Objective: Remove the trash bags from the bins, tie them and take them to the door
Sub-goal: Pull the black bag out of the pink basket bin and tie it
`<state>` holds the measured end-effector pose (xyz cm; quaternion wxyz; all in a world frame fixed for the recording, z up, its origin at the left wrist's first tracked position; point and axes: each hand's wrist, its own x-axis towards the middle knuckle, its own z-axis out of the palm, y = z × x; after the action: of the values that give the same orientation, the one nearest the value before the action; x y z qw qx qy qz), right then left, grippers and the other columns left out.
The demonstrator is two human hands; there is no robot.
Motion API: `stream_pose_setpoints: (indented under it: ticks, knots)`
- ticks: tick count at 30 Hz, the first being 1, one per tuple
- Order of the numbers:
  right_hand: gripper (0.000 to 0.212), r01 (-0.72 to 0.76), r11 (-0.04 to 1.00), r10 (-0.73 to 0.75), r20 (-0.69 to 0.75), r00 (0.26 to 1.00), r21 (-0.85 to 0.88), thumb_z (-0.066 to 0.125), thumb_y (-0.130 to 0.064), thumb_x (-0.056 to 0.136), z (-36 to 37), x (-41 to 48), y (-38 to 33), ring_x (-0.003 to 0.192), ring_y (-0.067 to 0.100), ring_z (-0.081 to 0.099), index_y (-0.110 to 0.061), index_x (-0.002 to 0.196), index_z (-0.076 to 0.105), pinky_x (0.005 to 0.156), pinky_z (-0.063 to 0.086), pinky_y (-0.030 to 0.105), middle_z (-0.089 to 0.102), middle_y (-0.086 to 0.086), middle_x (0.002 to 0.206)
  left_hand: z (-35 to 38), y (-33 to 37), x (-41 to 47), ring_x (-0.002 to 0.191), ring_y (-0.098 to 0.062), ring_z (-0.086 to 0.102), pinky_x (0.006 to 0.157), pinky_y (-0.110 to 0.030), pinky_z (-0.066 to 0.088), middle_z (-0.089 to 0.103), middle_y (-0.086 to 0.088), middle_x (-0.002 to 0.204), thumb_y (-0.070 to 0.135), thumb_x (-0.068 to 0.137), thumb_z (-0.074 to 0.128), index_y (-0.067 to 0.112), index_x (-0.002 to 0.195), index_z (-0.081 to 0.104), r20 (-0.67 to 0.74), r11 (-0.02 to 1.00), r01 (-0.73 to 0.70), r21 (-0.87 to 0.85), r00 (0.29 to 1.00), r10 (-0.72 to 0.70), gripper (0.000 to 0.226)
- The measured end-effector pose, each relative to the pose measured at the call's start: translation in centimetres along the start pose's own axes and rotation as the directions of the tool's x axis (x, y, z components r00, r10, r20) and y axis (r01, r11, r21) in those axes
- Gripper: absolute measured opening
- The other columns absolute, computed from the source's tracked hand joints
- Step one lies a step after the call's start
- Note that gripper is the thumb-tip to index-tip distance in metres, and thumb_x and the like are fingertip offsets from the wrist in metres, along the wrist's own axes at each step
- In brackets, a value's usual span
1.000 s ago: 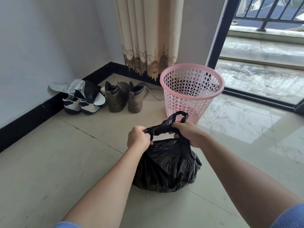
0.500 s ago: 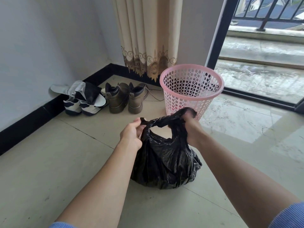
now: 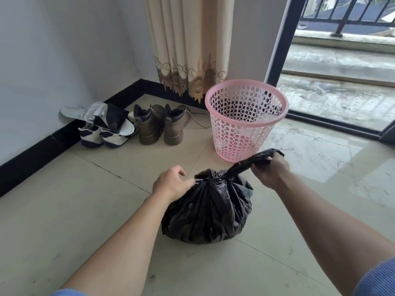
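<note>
A full black trash bag (image 3: 207, 212) sits on the tiled floor in front of me, its top gathered into a tight neck. My right hand (image 3: 270, 169) grips a twisted tail of the bag and holds it stretched up and to the right. My left hand (image 3: 172, 182) is at the left side of the neck, its fingers curled and blurred against the plastic; a grip there is not clear. Just behind the bag stands the pink perforated bin (image 3: 245, 122), upright with no bag inside.
Brown boots (image 3: 160, 127) and white-and-navy sneakers under slippers (image 3: 102, 129) line the left wall. A cream curtain (image 3: 188, 45) hangs behind the bin. A dark-framed glass door (image 3: 280, 39) at right gives onto a wet balcony.
The bag's loose top has been drawn into a tight neck. My right hand moved right and pulled its tail out. My left hand dropped down to the neck.
</note>
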<state>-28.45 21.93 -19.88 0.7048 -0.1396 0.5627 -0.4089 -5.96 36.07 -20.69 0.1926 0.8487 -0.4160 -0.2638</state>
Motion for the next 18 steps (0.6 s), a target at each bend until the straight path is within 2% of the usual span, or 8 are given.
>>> stream_pose_setpoints:
  ticks: [3,6,8,10,11,12,15,18]
  knots:
    - [0.021,0.006,0.95,0.086,0.284,0.955,-0.311,0.054,-0.033,0.092,-0.3,-1.0,0.3,0.096,0.026,0.062,-0.012,0.094,0.053,0.085,0.051,0.04,0.063,0.013,0.096,0.6,0.1,0.0,0.093,-0.025,0.062,0.08,-0.03,0.047,0.065,0.001,0.092,0.052,0.065,0.072,0.024,0.086,0.064,0.211,0.977,-0.032,0.21,0.977,-0.013,0.036]
    - [0.015,0.182,0.701,0.171,0.411,0.896,-0.69,0.061,-0.029,0.092,0.0,-2.8,2.5,0.093,0.019,0.06,-0.014,0.094,0.06,0.089,0.05,0.032,0.066,0.008,0.103,1.0,-0.1,0.1,0.074,-0.023,0.057,0.069,-0.028,0.041,0.059,0.001,0.068,0.045,0.073,0.074,0.02,0.065,0.061,0.258,0.995,-0.024,0.093,0.966,0.0,0.029]
    - [0.018,0.344,0.549,0.04,0.435,0.899,-0.762,0.062,-0.027,0.094,0.9,-3.3,4.7,0.083,0.016,0.063,-0.009,0.096,0.065,0.079,0.056,0.025,0.07,0.012,0.099,0.9,0.4,0.1,0.069,-0.021,0.057,0.069,-0.028,0.042,0.063,-0.002,0.067,0.038,0.077,0.074,0.015,0.068,0.068,0.282,0.995,-0.014,-0.103,0.959,0.043,0.026]
    - [0.033,0.524,0.444,-0.225,0.476,0.85,-0.727,0.056,-0.034,0.098,1.9,-2.7,6.6,0.081,0.022,0.063,-0.002,0.096,0.066,0.08,0.054,0.037,0.07,0.015,0.093,0.6,0.7,-0.1,0.072,-0.019,0.062,0.076,-0.03,0.048,0.07,-0.006,0.077,0.031,0.081,0.073,0.014,0.076,0.072,0.3,0.951,0.021,-0.309,0.951,0.076,0.018]
    - [0.037,0.564,0.441,-0.314,0.469,0.825,-0.698,0.051,-0.037,0.099,2.5,-3.0,6.9,0.083,0.02,0.062,-0.005,0.093,0.067,0.081,0.05,0.038,0.069,0.01,0.09,0.5,0.7,-0.3,0.074,-0.019,0.064,0.079,-0.031,0.05,0.071,-0.006,0.079,0.028,0.083,0.072,0.014,0.078,0.072,0.296,0.925,0.04,-0.377,0.952,0.079,0.015]
    - [0.041,0.577,0.51,-0.373,0.441,0.817,-0.638,0.047,-0.039,0.101,3.1,-3.1,6.9,0.087,0.018,0.062,-0.007,0.091,0.07,0.085,0.048,0.037,0.07,0.005,0.092,0.3,0.6,-0.3,0.074,-0.019,0.064,0.079,-0.03,0.05,0.071,-0.006,0.08,0.026,0.085,0.07,0.013,0.078,0.072,0.279,0.906,0.05,-0.42,0.957,0.077,0.014]
    - [0.049,0.441,0.792,-0.347,0.283,0.894,-0.422,0.041,-0.039,0.103,3.8,-2.9,6.1,0.093,0.027,0.069,-0.01,0.073,0.068,0.091,0.052,0.04,0.075,0.008,0.095,-0.1,-0.2,0.1,0.072,-0.017,0.06,0.073,-0.025,0.045,0.068,-0.002,0.074,0.027,0.086,0.069,0.012,0.077,0.073,0.175,0.892,0.045,-0.449,0.984,0.039,0.018]
    - [0.045,0.362,0.851,-0.312,0.189,0.931,-0.38,0.041,-0.036,0.104,3.1,-2.5,6.0,0.092,0.028,0.068,-0.006,0.079,0.063,0.092,0.053,0.039,0.075,0.011,0.09,0.0,-0.7,0.7,0.067,-0.018,0.056,0.072,-0.027,0.043,0.064,-0.001,0.068,0.029,0.084,0.07,0.013,0.071,0.072,0.075,0.927,0.022,-0.375,0.997,0.006,0.021]
